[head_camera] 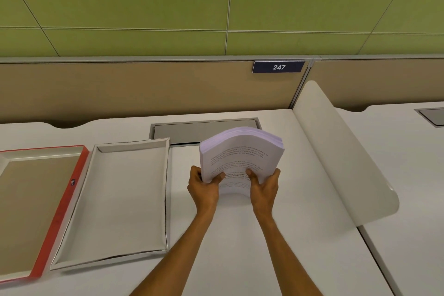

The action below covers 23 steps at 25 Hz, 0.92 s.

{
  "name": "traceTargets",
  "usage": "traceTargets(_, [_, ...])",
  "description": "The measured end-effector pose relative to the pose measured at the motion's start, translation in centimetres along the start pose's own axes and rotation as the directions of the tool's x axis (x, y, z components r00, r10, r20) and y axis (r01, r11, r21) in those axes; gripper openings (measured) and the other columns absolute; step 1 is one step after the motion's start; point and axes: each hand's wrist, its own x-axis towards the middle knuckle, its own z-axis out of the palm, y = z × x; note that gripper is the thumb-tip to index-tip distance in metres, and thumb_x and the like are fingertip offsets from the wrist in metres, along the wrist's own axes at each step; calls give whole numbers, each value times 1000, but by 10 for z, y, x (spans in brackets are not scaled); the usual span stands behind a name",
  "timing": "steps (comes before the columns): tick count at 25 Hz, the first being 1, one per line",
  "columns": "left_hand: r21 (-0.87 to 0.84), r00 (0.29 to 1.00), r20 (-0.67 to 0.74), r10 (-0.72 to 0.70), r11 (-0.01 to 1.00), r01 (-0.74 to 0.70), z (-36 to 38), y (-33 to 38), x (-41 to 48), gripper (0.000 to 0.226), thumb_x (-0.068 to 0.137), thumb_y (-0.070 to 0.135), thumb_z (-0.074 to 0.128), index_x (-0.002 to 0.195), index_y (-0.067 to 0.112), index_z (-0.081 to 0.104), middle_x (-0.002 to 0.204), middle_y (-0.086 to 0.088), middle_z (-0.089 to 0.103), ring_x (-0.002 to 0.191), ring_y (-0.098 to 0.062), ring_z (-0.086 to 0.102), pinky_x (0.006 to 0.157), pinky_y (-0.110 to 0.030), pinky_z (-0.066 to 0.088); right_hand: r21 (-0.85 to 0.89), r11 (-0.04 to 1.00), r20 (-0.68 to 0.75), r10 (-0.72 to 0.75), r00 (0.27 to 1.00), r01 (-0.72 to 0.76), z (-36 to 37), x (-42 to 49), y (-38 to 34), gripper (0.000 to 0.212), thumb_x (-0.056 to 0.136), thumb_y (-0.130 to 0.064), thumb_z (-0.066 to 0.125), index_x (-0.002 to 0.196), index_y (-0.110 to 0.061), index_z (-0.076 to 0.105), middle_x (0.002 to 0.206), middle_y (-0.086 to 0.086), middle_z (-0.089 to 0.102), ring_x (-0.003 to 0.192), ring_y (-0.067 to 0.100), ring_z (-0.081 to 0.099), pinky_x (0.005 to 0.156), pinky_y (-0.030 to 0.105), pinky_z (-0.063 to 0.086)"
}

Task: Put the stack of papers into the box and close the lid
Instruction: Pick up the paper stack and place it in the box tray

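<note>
Both hands, left hand [204, 184] and right hand [264, 186], are pinching the sagging stack of papers [241, 151]; keeping it squared, swing toward the open box [120, 199] at nine o'clock.

Bare forearms, sleeveless, ringless hands

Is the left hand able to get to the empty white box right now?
Probably yes. The open white cardboard box lies just beside the left hand with bare white desk between them. But both hands grip the stack of printed papers, so that hand isn't free.
</note>
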Motion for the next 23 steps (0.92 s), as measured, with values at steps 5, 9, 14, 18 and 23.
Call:
traceTargets(5, [0,997,67,33,999,-33,-3,-3,4,48,72,11,84,104,20,49,92,6,59,82,-16,60,87,-42,57,-6,1000,47,1,999,0,-6,5,-1,57,75,-18,82,115,-29,43,106,-13,60,99,8,62,76,19,58])
traceTargets(9, [-1,986,152,71,997,-72,-11,-6,9,62,69,13,86,110,36,45,99,16,58,88,-11,61,85,-32,56,-35,999,134,21,991,-17,-18,14,-4,78,65,-20,89,127,-23,43,112,-11,60,103,7,60,79,17,57])
traceTargets(14, [2,977,190,95,995,-98,-15,-10,11,73,64,14,90,116,32,42,105,13,57,93,-12,61,70,-13,55,-64,998,159,-11,987,21,-26,19,-2,77,65,-24,89,128,-25,45,115,-8,60,107,9,59,85,23,57])
traceTargets(18, [-10,981,162,110,994,-109,-15,-12,10,72,65,13,89,119,29,43,105,14,57,94,-12,60,70,-8,53,-81,997,159,5,987,8,-22,13,-2,76,64,-21,90,125,-29,46,111,-14,61,104,4,60,80,13,55])
traceTargets(23, [-72,993,69,91,994,-86,-2,-6,-1,63,70,12,85,111,39,45,103,18,57,93,-9,58,80,-13,51,-54,998,85,19,996,-14,-7,9,-5,77,64,-17,89,124,-29,43,107,-19,57,100,4,59,74,4,51])
